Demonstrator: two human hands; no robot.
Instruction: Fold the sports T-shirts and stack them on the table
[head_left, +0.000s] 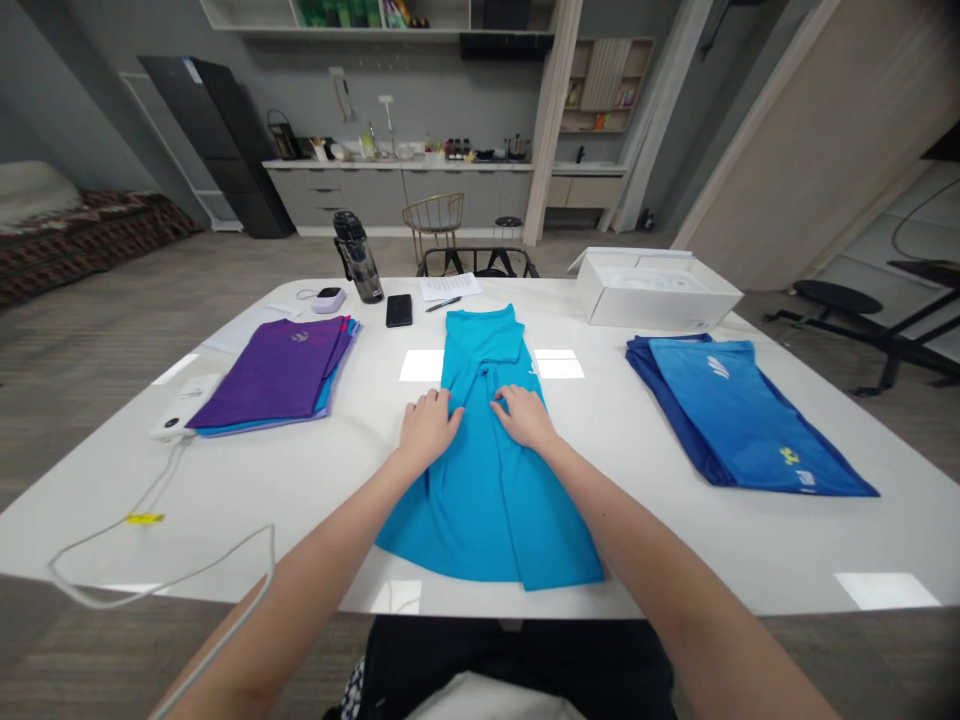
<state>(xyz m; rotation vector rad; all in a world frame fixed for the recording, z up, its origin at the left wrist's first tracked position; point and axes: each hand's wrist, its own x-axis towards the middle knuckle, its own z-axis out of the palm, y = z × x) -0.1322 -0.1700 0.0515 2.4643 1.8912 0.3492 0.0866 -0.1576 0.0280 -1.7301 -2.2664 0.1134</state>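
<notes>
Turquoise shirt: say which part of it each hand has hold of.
No grip shows: the left hand and right hand rest flat on the folded middle of the turquoise shirt.

A shirt lies in the middle of the tabletop, with the left hand and right hand resting on it, side by side. Clock positions here are taken from that shirt, with twelve pointing away from the person. A folded stack of shirts sits at nine, with a corded device just beside it on the far-left side. Its cable runs toward eight and over the edge. A folded garment lies at three, and an open box sits at two. At twelve, a pen lies against a sheet of paper. A phone lies at eleven, just before a water bottle, with a small pouch left of it.
</notes>
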